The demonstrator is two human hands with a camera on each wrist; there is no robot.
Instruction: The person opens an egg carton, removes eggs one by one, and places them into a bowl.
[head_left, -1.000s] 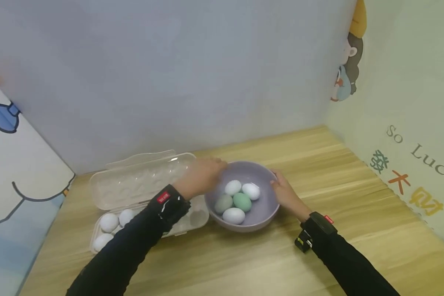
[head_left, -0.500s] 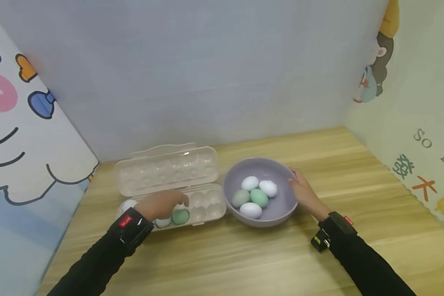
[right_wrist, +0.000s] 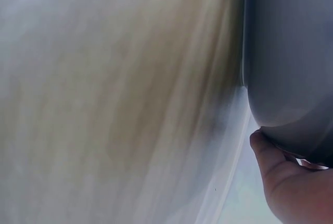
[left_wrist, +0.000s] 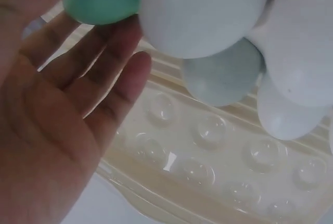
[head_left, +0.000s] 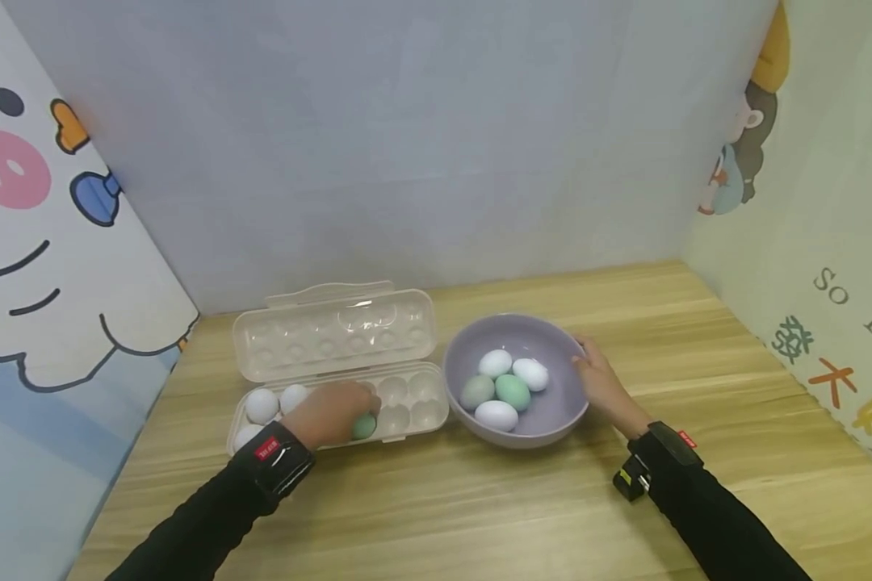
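My left hand reaches into the bottom half of a clear plastic egg carton. Its thumb and fingers surround a green egg in the left wrist view; in the head view the hand partly covers that egg. Beside it in the carton are a white egg and a pale green egg. My right hand grips the right rim of a purple bowl. Inside the bowl lie several eggs, among them a green egg, a grey-green egg and a white egg.
The carton's lid lies open toward the wall, its bumps facing up. More white eggs sit in the carton's left end; the cups at its right end hold none. The wooden table meets a grey wall at the back and printed panels on both sides.
My left hand has moved left from the bowl's edge to the carton, and its fingers have come down around the green egg. The right hand stays at the bowl. The head view has shifted.
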